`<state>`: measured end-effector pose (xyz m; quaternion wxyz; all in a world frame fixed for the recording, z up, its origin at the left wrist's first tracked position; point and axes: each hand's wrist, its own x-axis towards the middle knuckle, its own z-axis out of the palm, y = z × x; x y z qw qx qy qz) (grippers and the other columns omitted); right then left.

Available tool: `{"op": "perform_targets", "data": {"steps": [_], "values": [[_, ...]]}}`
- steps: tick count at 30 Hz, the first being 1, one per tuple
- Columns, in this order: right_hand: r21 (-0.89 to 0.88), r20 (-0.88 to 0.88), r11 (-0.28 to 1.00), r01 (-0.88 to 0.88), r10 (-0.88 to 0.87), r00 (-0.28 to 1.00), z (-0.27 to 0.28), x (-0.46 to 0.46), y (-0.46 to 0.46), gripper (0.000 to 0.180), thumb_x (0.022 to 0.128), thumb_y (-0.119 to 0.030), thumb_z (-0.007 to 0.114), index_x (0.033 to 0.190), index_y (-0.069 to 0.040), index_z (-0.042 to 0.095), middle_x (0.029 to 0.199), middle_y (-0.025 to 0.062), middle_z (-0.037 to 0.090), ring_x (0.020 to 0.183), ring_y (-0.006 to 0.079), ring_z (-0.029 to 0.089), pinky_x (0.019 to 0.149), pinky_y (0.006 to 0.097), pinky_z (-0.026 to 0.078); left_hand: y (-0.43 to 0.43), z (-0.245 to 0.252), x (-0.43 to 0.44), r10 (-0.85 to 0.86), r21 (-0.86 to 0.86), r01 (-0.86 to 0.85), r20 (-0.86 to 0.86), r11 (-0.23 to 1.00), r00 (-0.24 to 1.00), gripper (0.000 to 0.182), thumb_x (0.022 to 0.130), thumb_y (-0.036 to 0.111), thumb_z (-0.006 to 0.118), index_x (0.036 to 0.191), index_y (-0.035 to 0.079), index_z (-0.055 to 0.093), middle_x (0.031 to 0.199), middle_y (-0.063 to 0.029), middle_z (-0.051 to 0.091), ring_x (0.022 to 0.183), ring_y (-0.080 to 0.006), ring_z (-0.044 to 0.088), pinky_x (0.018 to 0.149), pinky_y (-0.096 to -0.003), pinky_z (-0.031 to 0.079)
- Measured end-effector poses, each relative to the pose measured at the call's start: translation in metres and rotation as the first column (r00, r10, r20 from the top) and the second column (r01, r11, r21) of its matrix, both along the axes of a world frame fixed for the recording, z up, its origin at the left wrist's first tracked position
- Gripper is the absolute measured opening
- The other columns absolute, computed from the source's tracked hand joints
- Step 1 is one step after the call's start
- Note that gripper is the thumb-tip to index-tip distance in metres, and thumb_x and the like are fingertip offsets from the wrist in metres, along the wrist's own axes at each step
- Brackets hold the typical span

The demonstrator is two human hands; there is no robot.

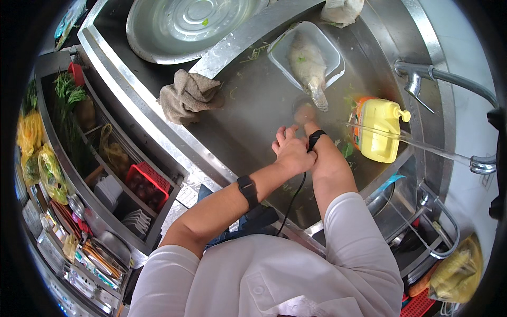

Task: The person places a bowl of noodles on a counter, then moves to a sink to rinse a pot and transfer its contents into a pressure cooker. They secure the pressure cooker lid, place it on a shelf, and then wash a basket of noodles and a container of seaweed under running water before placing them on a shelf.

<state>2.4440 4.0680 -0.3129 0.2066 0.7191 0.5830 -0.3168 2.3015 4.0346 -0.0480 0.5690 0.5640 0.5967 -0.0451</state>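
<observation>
My left hand (291, 152) lies against my right wrist, thumb and forefinger pinching the edge of the black wrist strap (315, 138) there; its other fingers are spread loosely. A thin black cable (295, 198) hangs below that hand. My right hand (305, 114) is down in the cloudy water of a steel sink (245, 138), by a dark round spot; its fingers are blurred and hidden. Just beyond it a whole fish (307, 59) lies in a white plastic tub (336, 55), its tail over the rim. To the right a yellow pump jug (380, 130) rests in the water.
Water runs from a faucet spout (482, 164) across the jug into the sink. A brown cloth (190, 97) hangs over the left rim. A large metal basin (190, 31) fills the adjoining sink; a pale cloth (342, 11) sits at the far edge. Shelves with a red basket (148, 184) stand left.
</observation>
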Motion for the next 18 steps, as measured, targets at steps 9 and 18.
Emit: {"op": "perform_targets", "data": {"steps": [9,18], "values": [[0.002,-0.104,0.993,0.118,-0.117,0.988,0.03,-0.004,0.005,0.024,0.08,-0.02,0.055,0.09,-0.004,0.069,0.099,0.0199,0.065,0.094,0.035,0.062,0.082,0.0424,0.049,0.0,0.0,0.005,-0.029,0.007,0.03,-0.029,1.0,0.999,0.02,0.069,0.028,0.066,0.077,0.01,0.069,0.142,-0.0152,0.032,0.133,-0.0422,0.015,0.104,-0.0541,0.018],[-0.479,-0.633,0.489,0.729,-0.768,0.099,0.041,-0.025,-0.075,0.029,0.076,-0.011,0.069,0.101,0.0,0.062,0.092,0.008,0.064,0.078,0.021,0.061,0.066,0.0325,0.049,-0.03,0.057,-0.001,-0.3,-0.005,0.3,-0.003,0.954,0.954,0.028,0.072,0.034,0.065,0.087,0.011,0.072,0.145,-0.0202,0.026,0.134,-0.0445,0.012,0.104,-0.0563,0.017]]}}
